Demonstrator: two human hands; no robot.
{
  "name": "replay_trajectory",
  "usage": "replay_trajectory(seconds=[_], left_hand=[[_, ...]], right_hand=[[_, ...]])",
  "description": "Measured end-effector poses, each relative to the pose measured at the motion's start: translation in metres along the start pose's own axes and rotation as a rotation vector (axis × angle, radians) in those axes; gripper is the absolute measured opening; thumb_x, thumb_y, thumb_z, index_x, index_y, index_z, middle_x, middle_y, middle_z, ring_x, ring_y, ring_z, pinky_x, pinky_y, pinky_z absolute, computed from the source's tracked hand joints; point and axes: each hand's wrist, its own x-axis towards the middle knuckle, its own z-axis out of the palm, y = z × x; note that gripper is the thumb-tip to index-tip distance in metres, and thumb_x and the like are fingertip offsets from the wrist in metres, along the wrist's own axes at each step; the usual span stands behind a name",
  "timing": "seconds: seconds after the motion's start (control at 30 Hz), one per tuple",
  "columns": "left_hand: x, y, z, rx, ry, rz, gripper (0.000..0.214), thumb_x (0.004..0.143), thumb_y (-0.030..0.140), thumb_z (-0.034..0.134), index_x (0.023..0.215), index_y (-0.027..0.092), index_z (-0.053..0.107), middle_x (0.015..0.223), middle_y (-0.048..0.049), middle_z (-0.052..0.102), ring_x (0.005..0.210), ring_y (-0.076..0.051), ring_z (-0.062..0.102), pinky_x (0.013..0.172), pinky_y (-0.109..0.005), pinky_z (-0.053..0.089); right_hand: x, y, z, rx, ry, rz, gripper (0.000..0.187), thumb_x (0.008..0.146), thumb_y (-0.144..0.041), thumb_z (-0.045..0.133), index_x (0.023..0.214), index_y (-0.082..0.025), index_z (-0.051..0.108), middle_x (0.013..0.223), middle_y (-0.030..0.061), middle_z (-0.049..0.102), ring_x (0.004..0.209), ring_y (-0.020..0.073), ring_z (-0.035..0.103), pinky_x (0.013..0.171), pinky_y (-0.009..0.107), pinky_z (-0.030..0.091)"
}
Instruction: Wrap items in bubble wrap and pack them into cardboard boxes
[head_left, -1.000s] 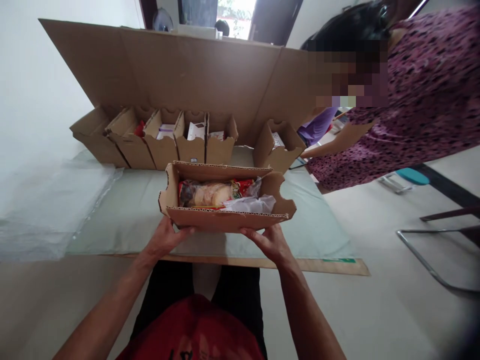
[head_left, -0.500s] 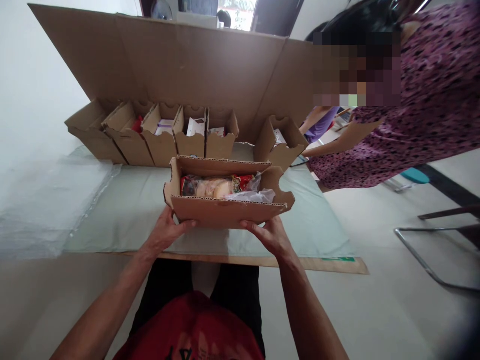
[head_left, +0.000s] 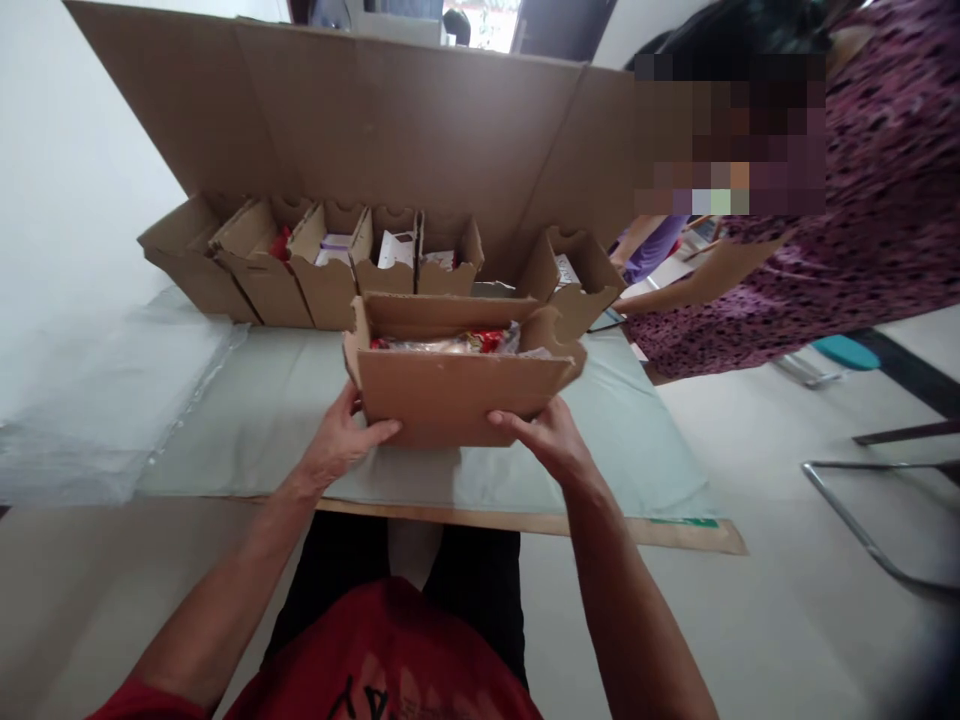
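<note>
Cardboard fills your grip — left hand (head_left: 341, 442) and right hand (head_left: 553, 438) hold the open bin (head_left: 457, 392) over the cloth-covered desk (head_left: 259, 410), fingers (head_left: 385, 432) clamped round its lower ends. Behind it, notched bins (head_left: 328, 301) line a tall panel (head_left: 412, 120) — a co-worker (head_left: 862, 270) leans in, right.

Home-like room: white wall (head_left: 45, 150), cloth-covered table (head_left: 637, 450), teal stool (head_left: 847, 351), pale floor (head_left: 750, 630)

Plain brown on the held box (head_left: 457, 400), with shiny red on the packet (head_left: 491, 342) inside. Brown again on the back row of boxes (head_left: 326, 300) and the tall panel (head_left: 390, 120). Pale green across the cloth (head_left: 281, 400). Deep red with black lettering on the shirt (head_left: 397, 640); dark spots over purplish pink on the co-worker's clothing (head_left: 885, 200).
</note>
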Motion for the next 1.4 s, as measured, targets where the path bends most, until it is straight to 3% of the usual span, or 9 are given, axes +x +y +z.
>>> replay_trajectory(seconds=[0.2, 0.33, 0.53, 0.73, 0.9, 1.0, 1.13, 1.27, 1.4], left_hand=[[-0.002, -0.004, -0.01, 0.047, 0.036, -0.014, 0.064, 0.063, 0.043, 0.087, 0.118, 0.019, 0.063, 0.115, -0.0095, 0.072, 0.107, -0.029, 0.066, 0.097, -0.045, 0.053], [0.002, -0.005, -0.007, 0.005, -0.057, 0.004, 0.063, 0.064, 0.041, 0.086, 0.118, 0.02, 0.063, 0.118, -0.0095, 0.071, 0.111, -0.03, 0.065, 0.1, -0.045, 0.052], [0.021, -0.02, -0.009, -0.053, -0.055, -0.095, 0.056, 0.055, 0.03, 0.079, 0.107, 0.017, 0.063, 0.107, -0.0092, 0.071, 0.107, -0.031, 0.064, 0.096, -0.045, 0.051], [0.052, -0.027, 0.008, -0.096, -0.214, -0.086, 0.048, 0.053, 0.021, 0.067, 0.101, 0.014, 0.065, 0.101, -0.0082, 0.071, 0.104, -0.03, 0.064, 0.097, -0.045, 0.049], [0.068, -0.035, 0.021, -0.111, -0.217, 0.03, 0.07, 0.066, 0.029, 0.07, 0.133, 0.016, 0.057, 0.131, -0.0119, 0.066, 0.123, -0.03, 0.059, 0.111, -0.047, 0.042], [0.052, -0.047, 0.021, -0.027, -0.076, -0.027, 0.074, 0.072, 0.039, 0.072, 0.14, 0.016, 0.053, 0.136, -0.0161, 0.063, 0.126, -0.031, 0.059, 0.11, -0.051, 0.043], [-0.003, -0.062, 0.025, 0.083, 0.117, -0.098, 0.066, 0.077, 0.042, 0.071, 0.137, 0.018, 0.055, 0.139, -0.0181, 0.059, 0.124, -0.032, 0.06, 0.107, -0.053, 0.047], [-0.054, -0.063, 0.05, 0.062, 0.048, -0.08, 0.07, 0.084, 0.045, 0.068, 0.147, 0.021, 0.046, 0.152, -0.0178, 0.049, 0.132, -0.033, 0.056, 0.109, -0.053, 0.046], [-0.072, -0.056, 0.078, -0.007, -0.119, -0.038, 0.08, 0.089, 0.046, 0.066, 0.158, 0.028, 0.03, 0.165, -0.0136, 0.033, 0.148, -0.034, 0.04, 0.116, -0.052, 0.042]], right_hand=[[0.004, 0.001, 0.006, 0.022, -0.07, 0.001, 0.064, 0.066, -0.057, 0.088, 0.115, -0.02, 0.07, 0.119, 0.0112, 0.076, 0.112, 0.0348, 0.069, 0.094, 0.048, 0.058], [0.001, 0.003, 0.004, 0.01, -0.017, 0.008, 0.06, 0.066, -0.057, 0.087, 0.111, -0.019, 0.071, 0.117, 0.0118, 0.076, 0.111, 0.0356, 0.069, 0.094, 0.049, 0.057], [-0.011, 0.016, 0.014, -0.081, 0.033, 0.01, 0.06, 0.071, -0.056, 0.083, 0.115, -0.019, 0.068, 0.121, 0.0131, 0.073, 0.115, 0.0354, 0.066, 0.1, 0.051, 0.052], [-0.072, 0.035, 0.03, -0.161, 0.208, 0.039, 0.059, 0.08, -0.052, 0.077, 0.126, -0.018, 0.061, 0.124, 0.0146, 0.069, 0.115, 0.033, 0.064, 0.101, 0.05, 0.052], [-0.123, 0.046, 0.045, -0.188, 0.171, -0.024, 0.072, 0.089, -0.039, 0.07, 0.152, -0.025, 0.037, 0.146, 0.0156, 0.053, 0.124, 0.0294, 0.059, 0.089, 0.044, 0.059], [-0.127, 0.052, 0.031, -0.238, 0.22, -0.054, 0.065, 0.09, -0.036, 0.069, 0.149, -0.028, 0.041, 0.14, 0.0145, 0.058, 0.121, 0.029, 0.062, 0.088, 0.045, 0.058], [-0.102, 0.065, -0.006, -0.265, 0.296, -0.047, 0.065, 0.089, -0.042, 0.072, 0.146, -0.029, 0.045, 0.144, 0.0151, 0.056, 0.122, 0.0295, 0.062, 0.089, 0.045, 0.057], [-0.057, 0.077, -0.023, -0.165, 0.123, -0.059, 0.094, 0.07, -0.062, 0.083, 0.148, -0.027, 0.043, 0.152, 0.016, 0.049, 0.135, 0.0351, 0.052, 0.097, 0.05, 0.053], [-0.033, 0.077, -0.014, -0.064, -0.088, -0.005, 0.091, 0.062, -0.069, 0.084, 0.135, -0.023, 0.055, 0.134, 0.0131, 0.065, 0.121, 0.0339, 0.062, 0.1, 0.05, 0.051]])
